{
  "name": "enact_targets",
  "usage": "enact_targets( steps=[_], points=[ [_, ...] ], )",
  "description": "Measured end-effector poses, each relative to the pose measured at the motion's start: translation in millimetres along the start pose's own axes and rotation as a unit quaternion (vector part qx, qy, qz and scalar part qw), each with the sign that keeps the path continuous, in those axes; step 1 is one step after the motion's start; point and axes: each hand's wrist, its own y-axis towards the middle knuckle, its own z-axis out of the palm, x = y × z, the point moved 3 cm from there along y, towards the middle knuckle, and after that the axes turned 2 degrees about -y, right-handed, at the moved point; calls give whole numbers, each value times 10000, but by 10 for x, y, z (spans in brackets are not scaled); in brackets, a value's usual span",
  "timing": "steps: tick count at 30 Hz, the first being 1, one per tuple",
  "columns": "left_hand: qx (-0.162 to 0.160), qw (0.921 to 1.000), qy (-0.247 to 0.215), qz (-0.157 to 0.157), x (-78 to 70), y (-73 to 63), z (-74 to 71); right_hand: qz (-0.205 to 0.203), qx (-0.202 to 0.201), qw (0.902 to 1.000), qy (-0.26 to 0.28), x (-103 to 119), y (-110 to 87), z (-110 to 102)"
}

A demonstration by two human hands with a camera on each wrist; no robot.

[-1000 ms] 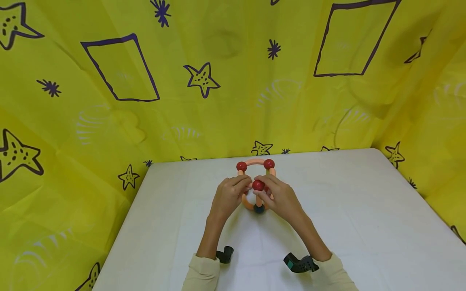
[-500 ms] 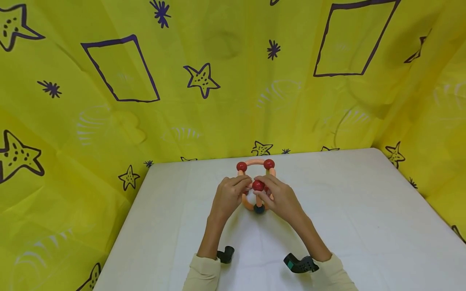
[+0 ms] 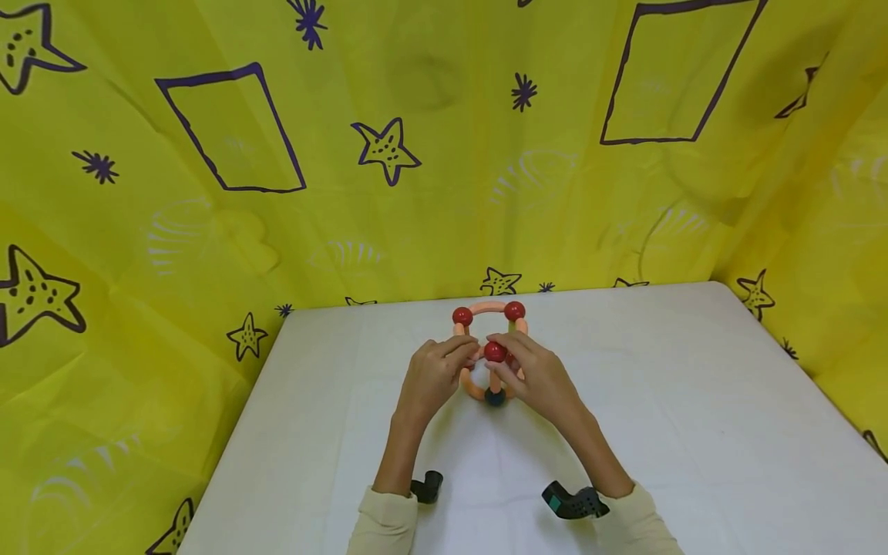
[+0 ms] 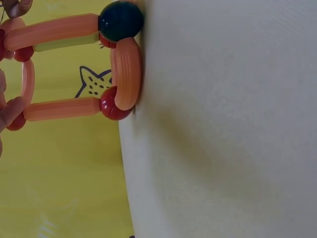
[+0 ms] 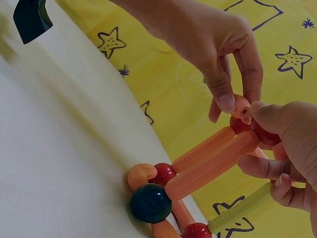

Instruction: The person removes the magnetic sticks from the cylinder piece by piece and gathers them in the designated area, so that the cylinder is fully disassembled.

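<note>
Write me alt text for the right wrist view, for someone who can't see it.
The left hand pinches an orange piece while the right hand grips a red ball, both at the upper end of a rod-and-ball frame. A dark ball sits at its base by a white table; behind is a yellow, star-patterned backdrop.

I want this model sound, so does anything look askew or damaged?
Nothing looks damaged. The orange piece in the left hand shows a bare end beside the red ball in the right hand, so that end looks unconnected.
</note>
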Motion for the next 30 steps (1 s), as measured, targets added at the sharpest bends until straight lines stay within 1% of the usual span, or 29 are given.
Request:
enact_targets(
  steps=[3,5,12,16,23,27,30],
  points=[
    [36,10000,-30,44,-4,-17,12,10,-9,10000,-4,3,-5,6],
    [87,9999,31,82,-7,-27,20,-4,-21,10000,-38,5,-5,9],
    [178,9984,441,317,-10,-56,51,-30,-48,10000,-61,4,-1,10],
    [320,9965,645,416,-4,-64,84,-4,-61,10000,-50,-5,0,19],
    [646,9928,881,489,26,-110,152,-89,-130,9998,-87,-15,-8,43],
    [721,9912,985,505,40,-127,180,-89,-117,9998,-147,-20,-10,41],
    [707,9910,1009,522,49,-135,198,-57,-113,9998,-136,-20,-8,39]
  ],
)
